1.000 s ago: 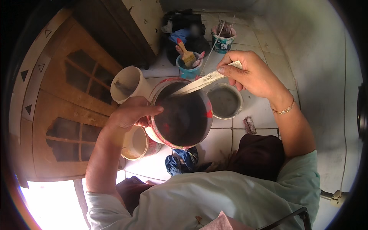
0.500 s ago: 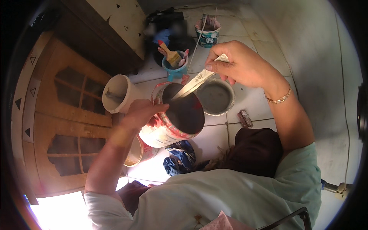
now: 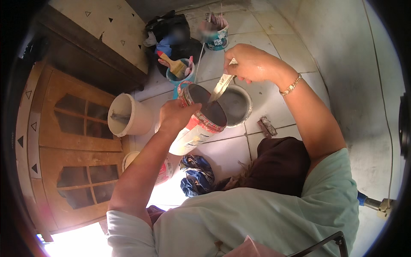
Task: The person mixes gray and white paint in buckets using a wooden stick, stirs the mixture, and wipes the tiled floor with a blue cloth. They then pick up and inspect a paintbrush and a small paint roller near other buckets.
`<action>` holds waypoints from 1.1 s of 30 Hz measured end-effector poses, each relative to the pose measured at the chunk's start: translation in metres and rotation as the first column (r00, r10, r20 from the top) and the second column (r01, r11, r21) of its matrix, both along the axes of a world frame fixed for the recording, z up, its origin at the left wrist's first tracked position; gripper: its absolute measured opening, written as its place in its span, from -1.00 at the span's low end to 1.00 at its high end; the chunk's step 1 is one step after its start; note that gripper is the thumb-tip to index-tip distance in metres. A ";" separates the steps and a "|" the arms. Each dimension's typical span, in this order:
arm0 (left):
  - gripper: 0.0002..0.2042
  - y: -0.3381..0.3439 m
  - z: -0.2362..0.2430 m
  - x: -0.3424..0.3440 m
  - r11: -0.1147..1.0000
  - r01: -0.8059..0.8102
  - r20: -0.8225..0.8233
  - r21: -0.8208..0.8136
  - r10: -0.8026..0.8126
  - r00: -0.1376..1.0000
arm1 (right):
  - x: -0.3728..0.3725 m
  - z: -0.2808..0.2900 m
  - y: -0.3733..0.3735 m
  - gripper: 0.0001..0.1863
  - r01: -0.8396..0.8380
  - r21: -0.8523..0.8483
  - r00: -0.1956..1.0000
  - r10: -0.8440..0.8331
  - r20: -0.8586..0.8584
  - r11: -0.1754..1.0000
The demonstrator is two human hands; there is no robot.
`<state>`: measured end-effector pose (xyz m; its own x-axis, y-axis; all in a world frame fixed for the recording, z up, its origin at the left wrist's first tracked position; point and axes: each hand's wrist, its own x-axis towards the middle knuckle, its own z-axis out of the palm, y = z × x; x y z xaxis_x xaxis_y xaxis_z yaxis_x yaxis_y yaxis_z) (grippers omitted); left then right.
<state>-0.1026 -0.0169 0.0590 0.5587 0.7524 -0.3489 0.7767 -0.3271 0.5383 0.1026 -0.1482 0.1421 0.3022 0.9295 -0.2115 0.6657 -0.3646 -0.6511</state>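
Note:
My left hand point(image 3: 175, 115) grips the rim of a white bucket point(image 3: 188, 138) with a red, paint-smeared edge. The bucket leans to the right, its mouth over or beside a round basin point(image 3: 250, 110) of grey liquid on the floor. Grey material coats its inside. In my right hand point(image 3: 249, 63), closed above the basin, is a flat, pale stick point(image 3: 221, 88) crusted with residue. Its lower end reaches into the bucket's mouth. Whether anything is flowing out of the bucket I cannot tell.
Left of the bucket stands a cream pail point(image 3: 139, 116). Farther back are a blue pail point(image 3: 172, 79) holding a paintbrush point(image 3: 174, 66) and a teal tub point(image 3: 217, 41). A dark blue cloth point(image 3: 197, 175) and a small stained block point(image 3: 267, 127) lie on the tiles. A wooden cabinet point(image 3: 81, 143) borders the left.
The bucket now tilts more steeply to the right, and my left hand has moved up and right with it. The stick stands more upright at the bucket's right lip. The view has shifted slightly.

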 end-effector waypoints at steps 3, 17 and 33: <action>-0.56 -0.006 0.001 0.016 0.999 0.004 -0.093 0.050 0.000 0.996 | 0.010 -0.005 0.000 -0.78 0.013 -0.033 1.000 -0.013 0.008 0.999; -0.63 -0.059 -0.007 0.055 0.938 0.080 -0.188 0.337 -0.016 0.982 | 0.035 -0.055 0.015 -0.82 0.025 -0.157 0.951 0.025 0.307 0.987; -0.67 -0.076 -0.016 0.075 0.872 0.188 -0.181 0.451 -0.117 0.977 | 0.034 -0.083 0.017 -0.84 0.011 -0.119 0.913 0.039 0.407 0.993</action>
<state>-0.0278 -0.0926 0.0432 0.6508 0.7564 -0.0661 0.7531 -0.6320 0.1825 0.1365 -0.1312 0.0594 0.3726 0.9105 -0.1793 0.8696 -0.4100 -0.2752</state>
